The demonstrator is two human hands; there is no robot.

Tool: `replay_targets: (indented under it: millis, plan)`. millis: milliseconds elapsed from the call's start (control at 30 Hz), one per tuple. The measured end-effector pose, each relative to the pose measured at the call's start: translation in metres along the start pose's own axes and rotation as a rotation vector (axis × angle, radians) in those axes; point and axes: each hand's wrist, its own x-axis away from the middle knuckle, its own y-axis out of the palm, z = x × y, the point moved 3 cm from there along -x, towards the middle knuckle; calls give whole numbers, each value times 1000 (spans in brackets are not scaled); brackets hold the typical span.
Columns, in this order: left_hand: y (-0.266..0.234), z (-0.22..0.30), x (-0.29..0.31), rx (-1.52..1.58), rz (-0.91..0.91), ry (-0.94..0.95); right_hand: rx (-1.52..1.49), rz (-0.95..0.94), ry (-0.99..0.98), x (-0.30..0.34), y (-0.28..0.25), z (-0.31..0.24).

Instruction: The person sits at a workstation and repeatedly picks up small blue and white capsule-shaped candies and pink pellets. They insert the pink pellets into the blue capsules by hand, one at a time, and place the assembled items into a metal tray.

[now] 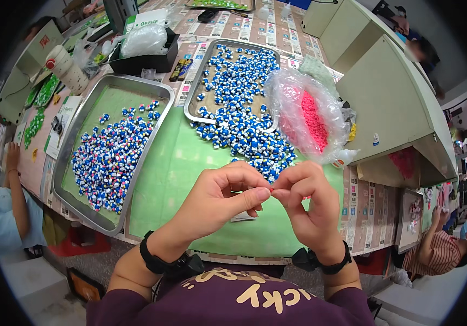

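My left hand [222, 198] and my right hand [307, 204] meet fingertip to fingertip above the green mat [173, 179]. Between the pinched fingers sits a tiny pink piece [271, 191], mostly hidden, and I cannot tell which hand holds it. Just beyond my hands lies a pile of small blue-and-white parts [250, 138] spilling off a metal tray [196, 87]. A clear plastic bag of pink pieces [312, 119] lies to the right of that pile. A second metal tray [76, 136] on the left holds blue, white and pink assembled parts [111, 157].
A beige box-shaped cabinet [391, 98] stands at the right. A black bin with a clear bag [144, 49] and a white roll [65, 65] sit at the back left. Green parts [40, 103] lie far left. Other people sit at the left and lower right edges.
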Motion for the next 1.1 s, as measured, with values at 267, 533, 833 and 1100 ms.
replay_targets:
  millis: [267, 533, 833, 1100]
  plan:
    - [1, -2, 9, -303, 74, 165, -405, -50, 293, 3, 6, 9]
    - [4, 6, 11, -768, 144, 446, -541, -40, 431, 10, 10, 12]
    - [-38, 1, 20, -391, 348, 316, 58, -409, 195, 11, 17, 21]
    - [-58, 6, 36, -201, 423, 113, 225, -509, 139, 12, 34, 25]
